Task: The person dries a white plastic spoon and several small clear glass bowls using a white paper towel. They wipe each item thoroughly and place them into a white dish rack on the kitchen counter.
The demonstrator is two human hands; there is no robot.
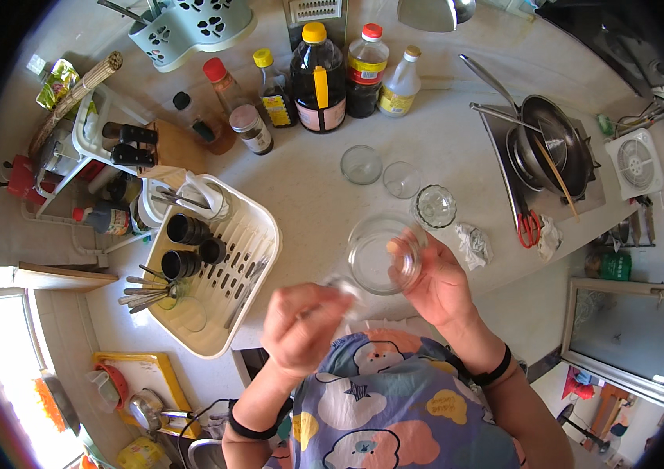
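My right hand [440,281] grips a clear glass bowl [376,258] by its right side, with the thumb showing through the glass. The bowl is tilted over the front of the counter. Left of it, my left hand [308,322] pinches a crumpled white tissue or cloth [345,293], blurred and apart from the bowl. Just beyond the bowl stand a scalloped glass bowl [434,207], a small clear glass dish [402,179] and another round glass dish [361,165]. Right of my right hand lies a crumpled white tissue [474,246].
A cream drying rack [250,234] with black cups [188,228] and cutlery stands at left, near a knife block [173,152]. Several sauce bottles [318,88] line the wall. At right, a wok [561,140] sits on the stove, red-handled scissors [528,227] beside it.
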